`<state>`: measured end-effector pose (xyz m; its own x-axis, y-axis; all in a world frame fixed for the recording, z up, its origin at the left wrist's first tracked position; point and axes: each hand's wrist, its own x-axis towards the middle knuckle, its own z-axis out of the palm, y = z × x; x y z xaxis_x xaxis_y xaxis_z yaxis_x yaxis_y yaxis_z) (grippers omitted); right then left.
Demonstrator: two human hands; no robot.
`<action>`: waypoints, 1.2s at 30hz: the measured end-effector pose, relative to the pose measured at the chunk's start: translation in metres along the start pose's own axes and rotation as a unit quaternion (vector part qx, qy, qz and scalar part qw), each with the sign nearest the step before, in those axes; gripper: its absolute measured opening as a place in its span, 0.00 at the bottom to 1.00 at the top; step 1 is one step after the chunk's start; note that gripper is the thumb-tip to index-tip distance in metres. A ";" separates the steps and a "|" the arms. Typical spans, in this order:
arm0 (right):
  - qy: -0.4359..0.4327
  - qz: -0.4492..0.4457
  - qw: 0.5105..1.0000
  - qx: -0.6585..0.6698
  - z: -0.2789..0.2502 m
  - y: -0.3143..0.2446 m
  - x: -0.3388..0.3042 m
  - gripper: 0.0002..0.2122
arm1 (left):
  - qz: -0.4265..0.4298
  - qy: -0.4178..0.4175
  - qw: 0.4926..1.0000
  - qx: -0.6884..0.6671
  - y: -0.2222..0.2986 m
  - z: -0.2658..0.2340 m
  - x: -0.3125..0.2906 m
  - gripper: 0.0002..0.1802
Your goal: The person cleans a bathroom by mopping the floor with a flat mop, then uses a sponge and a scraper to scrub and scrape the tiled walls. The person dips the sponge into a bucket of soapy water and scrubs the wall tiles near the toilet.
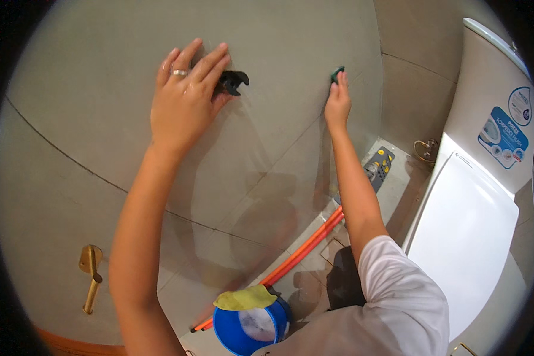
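Note:
My left hand (182, 105) is up against the grey tiled wall (285, 35), its thumb and forefinger around a black holder with a C-shaped open end (234, 82). The other fingers stretch upward, and one wears a ring. Farther right, my right hand (338, 105) has its fingers pressed on a small green scouring pad (337, 73), which lies against the same wall. Only a corner of the pad shows past the fingers.
A white toilet (466, 231) stands at right. Below are a blue bucket (234, 332) of suds with a yellow-green cloth (246, 298) over its rim, orange poles (302, 250) and a grey plate with yellow spots (380, 165). A brass paper holder (91, 270) juts from the left wall.

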<state>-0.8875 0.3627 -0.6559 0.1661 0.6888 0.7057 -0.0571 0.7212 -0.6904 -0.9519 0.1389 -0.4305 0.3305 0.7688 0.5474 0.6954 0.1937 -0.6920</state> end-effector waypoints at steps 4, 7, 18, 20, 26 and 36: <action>-0.046 0.001 0.994 0.099 0.018 -0.081 -0.069 0.19 | 0.006 -0.006 1.000 0.005 -0.012 -0.001 -0.009 0.27; -0.236 -0.133 0.961 0.061 0.004 -0.147 -0.180 0.21 | 0.003 -0.011 1.000 -0.013 -0.005 -0.001 -0.013 0.29; -0.116 -0.036 0.989 0.085 0.012 -0.126 -0.129 0.19 | -0.170 -0.312 0.871 -0.339 0.119 -0.119 -0.253 0.30; -0.244 -0.093 0.961 0.095 -0.002 -0.187 -0.180 0.19 | -0.271 -0.379 0.818 -0.338 0.142 -0.116 -0.323 0.28; -0.086 -0.003 0.996 -0.004 0.005 -0.086 -0.079 0.19 | -0.425 -0.551 0.667 -0.266 0.212 -0.130 -0.469 0.39; -0.157 -0.078 0.984 -0.015 -0.001 -0.106 -0.118 0.19 | -0.606 -0.442 0.547 -0.371 0.247 -0.118 -0.514 0.40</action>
<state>-0.9001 0.2050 -0.6664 -0.1423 0.5621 0.8147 -0.0242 0.8209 -0.5706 -0.8745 -0.2800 -0.8273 -0.8706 0.4075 -0.2757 0.2376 0.8389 0.4897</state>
